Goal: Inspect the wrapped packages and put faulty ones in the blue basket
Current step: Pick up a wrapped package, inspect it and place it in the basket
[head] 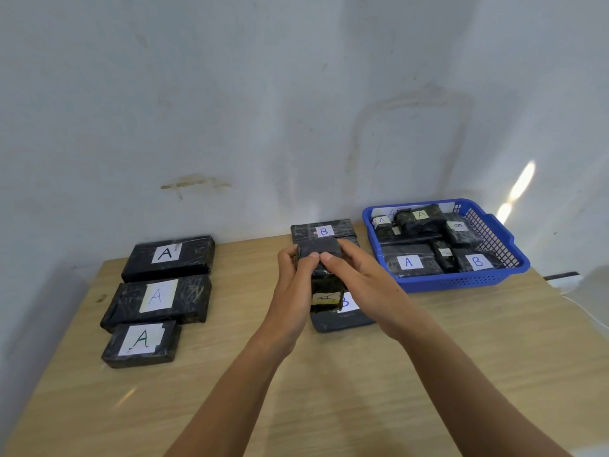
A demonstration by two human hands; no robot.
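**Left of the frame.** Three black film-wrapped rectangular packages lie flat on the light wooden bench [82, 407]. They form a column running from the white wall [230, 94] toward the lower edge of the frame. The rear A package [168, 257], the middle A package [156, 298] and the front A package [141, 343] each carry a white paper label marked A on the top face. The three lie close together, and the middle and front ones appear to touch.

**Centre of the frame.** The left hand [291, 285] and the right hand [354, 275] both hold one black wrapped package, the held package [325, 283].
- The grip of each hand is closed round it. The fingers curl over its sides and both thumbs press on its upper face, tips nearly meeting.
- A white label marked A shows at the near end of the held package, turned sideways.
- The held package is over the centre of the bench, above the flat B package [342, 321], whose label is partly covered. Whether the two are in contact cannot be told.
- The rear B package [324, 230], also black, lies behind the hands, near the wall.

**Right of the frame.** The blue plastic slotted basket [461, 282] stands on the bench by the wall. It contains several black wrapped packages, some flat and some tilted, with labels marked A and B visible. The held package is outside the basket, to its left.
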